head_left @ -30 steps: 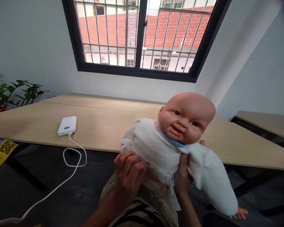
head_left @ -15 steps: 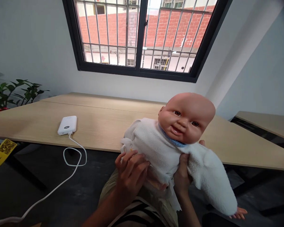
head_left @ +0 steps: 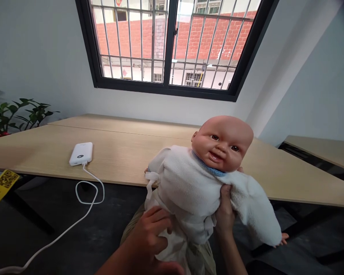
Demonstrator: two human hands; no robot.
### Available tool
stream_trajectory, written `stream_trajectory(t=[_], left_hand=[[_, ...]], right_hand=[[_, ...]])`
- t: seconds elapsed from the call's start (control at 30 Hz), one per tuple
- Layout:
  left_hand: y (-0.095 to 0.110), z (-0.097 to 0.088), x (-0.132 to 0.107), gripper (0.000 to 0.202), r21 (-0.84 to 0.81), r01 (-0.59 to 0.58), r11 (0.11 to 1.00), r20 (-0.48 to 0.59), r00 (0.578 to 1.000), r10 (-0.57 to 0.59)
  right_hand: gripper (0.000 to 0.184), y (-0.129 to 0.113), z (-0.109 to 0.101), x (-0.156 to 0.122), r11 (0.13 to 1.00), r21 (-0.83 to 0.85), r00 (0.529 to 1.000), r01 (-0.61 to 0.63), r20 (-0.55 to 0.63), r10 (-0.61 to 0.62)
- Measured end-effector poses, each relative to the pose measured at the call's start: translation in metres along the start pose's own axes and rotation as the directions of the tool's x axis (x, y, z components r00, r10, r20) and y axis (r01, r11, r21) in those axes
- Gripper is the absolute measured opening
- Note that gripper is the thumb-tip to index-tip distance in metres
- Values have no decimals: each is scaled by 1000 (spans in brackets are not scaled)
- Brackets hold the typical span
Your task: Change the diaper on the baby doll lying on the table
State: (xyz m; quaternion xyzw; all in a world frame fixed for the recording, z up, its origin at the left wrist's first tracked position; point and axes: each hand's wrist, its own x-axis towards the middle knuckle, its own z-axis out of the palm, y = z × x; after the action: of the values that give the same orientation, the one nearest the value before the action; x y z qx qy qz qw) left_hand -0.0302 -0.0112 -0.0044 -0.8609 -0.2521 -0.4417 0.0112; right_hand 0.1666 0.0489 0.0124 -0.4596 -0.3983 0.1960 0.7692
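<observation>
A baby doll [head_left: 222,143] with a bald head, in a white fleecy top [head_left: 189,183] with a blue collar, sits upright on my lap, tilted slightly to the right. My right hand [head_left: 226,210] grips it at the side under its arm, thumb in front and the other fingers mostly hidden behind. My left hand [head_left: 150,236] is by the doll's lower front, fingers bent, thumb held apart, nothing visible between them. White cloth [head_left: 173,244] hangs below the top, partly behind that hand. A white tie strip [head_left: 150,179] dangles at the doll's side.
A wooden table [head_left: 117,152] stands just beyond the doll. On it lies a white power bank [head_left: 81,153], its white cable [head_left: 86,215] looping off the front edge. A yellow tag [head_left: 2,187] and a plant [head_left: 20,112] are at left, a second table [head_left: 323,152] at right.
My left hand has come off the doll's belly and moved down. The top's lower front now hangs over the belly, where skin-coloured body showed before. My right hand keeps its hold.
</observation>
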Motion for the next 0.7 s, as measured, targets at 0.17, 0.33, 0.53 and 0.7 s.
stream_trajectory(t=[0.17, 0.33, 0.53, 0.7], left_hand=[[-19, -7, 0, 14, -149, 295, 944, -131, 940, -314], [-43, -1, 19, 34, -485, 478, 733, -127, 791, -599], [-52, 5, 22, 71, -710, 561, 426, 152, 713, -685], [-56, -1, 18, 71, -600, 676, 427, 185, 637, -748]], right_hand=[[71, 5, 0, 4, 995, 102, 1000, 13, 9, -14], [72, 21, -7, 5, 986, 162, 999, -51, 15, 49], [67, 28, -21, 3, 970, 184, 986, -156, 89, 142], [60, 10, -32, -4, 955, -56, 943, -293, 147, 298]])
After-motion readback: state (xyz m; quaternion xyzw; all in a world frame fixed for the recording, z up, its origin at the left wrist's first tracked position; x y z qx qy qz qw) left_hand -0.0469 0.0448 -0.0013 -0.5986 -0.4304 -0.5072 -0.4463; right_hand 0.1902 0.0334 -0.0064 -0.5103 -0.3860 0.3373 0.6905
